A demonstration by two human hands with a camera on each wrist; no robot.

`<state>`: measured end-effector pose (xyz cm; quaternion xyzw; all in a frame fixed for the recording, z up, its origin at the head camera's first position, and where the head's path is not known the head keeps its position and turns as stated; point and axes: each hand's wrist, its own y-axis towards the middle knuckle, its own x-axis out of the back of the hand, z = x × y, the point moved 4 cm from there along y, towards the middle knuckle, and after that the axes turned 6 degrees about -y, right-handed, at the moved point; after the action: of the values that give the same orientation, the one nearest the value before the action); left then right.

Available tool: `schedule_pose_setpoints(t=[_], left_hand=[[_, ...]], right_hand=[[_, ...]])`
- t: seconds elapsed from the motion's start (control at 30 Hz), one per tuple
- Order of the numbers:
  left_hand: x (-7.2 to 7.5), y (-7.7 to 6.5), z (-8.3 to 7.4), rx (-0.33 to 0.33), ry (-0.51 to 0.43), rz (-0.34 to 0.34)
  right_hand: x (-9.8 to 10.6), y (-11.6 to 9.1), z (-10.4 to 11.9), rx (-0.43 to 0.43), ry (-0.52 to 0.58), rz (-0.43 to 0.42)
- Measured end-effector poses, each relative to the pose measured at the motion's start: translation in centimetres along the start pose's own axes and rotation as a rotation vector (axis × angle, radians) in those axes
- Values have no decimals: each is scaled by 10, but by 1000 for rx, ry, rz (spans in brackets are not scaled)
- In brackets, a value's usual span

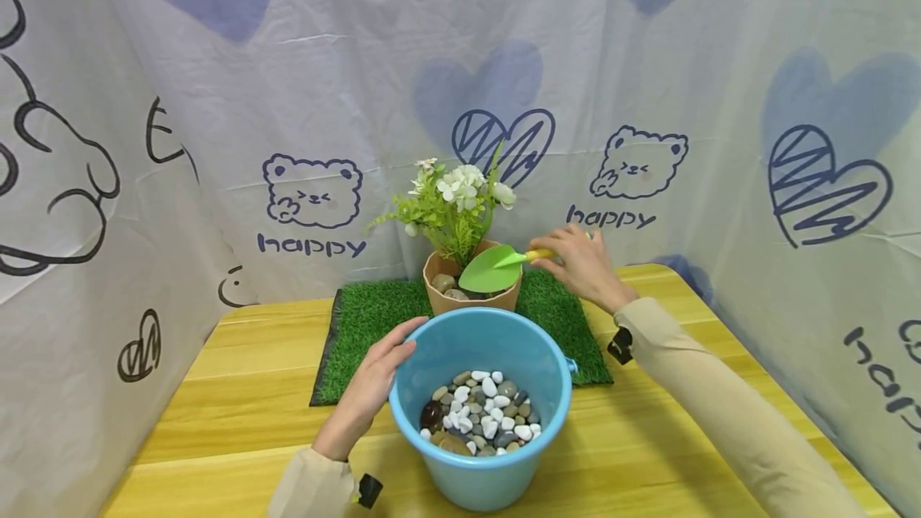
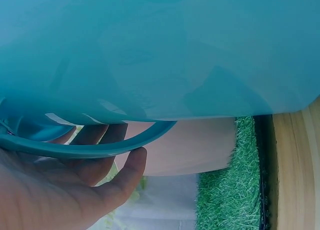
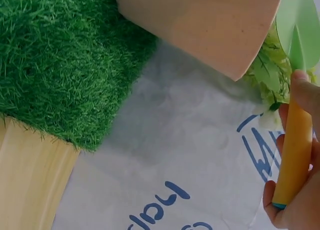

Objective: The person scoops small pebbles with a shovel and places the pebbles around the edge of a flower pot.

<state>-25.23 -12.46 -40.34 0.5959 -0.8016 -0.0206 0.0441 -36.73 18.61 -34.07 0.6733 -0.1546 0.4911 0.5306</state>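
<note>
A light-blue bucket (image 1: 480,476) of white, grey and brown pebbles (image 1: 491,414) stands at the table's near side. My left hand (image 1: 376,374) rests along its left wall near the rim, fingers extended. In the left wrist view the bucket's handle (image 2: 100,149) crosses in front of those fingers. My right hand (image 1: 579,262) grips a small trowel by its yellow handle (image 3: 295,150). The trowel's green blade (image 1: 492,272) is over the terracotta-coloured plant pot (image 1: 471,302), overlapping its opening. White flowers (image 1: 460,186) with green leaves rise from the pot, and stones (image 1: 444,282) lie inside it.
Beneath the pot lies an artificial grass mat (image 1: 377,314) on the wood-grain table (image 1: 237,390). A printed white curtain (image 1: 345,102) hangs behind the table and along both sides.
</note>
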Motion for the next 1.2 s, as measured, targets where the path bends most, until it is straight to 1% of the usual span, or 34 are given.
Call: schedule_pose_setpoints(t=[0.23, 0.43, 0.73, 0.97, 1.2], left_hand=[[1, 1, 0, -1, -1, 4], [1, 1, 1, 6, -11, -3], [0, 1, 2, 3, -5, 1], [0, 1, 2, -3, 4, 4], [0, 1, 1, -8, -18, 11]], right_hand=[[-6, -6, 6, -51, -7, 94], [-13, -10, 8, -81, -2, 157], [-14, -14, 6, -109, 9, 162], [-11, -18, 5, -138, 51, 190], [-6, -22, 12, -119, 111, 174]])
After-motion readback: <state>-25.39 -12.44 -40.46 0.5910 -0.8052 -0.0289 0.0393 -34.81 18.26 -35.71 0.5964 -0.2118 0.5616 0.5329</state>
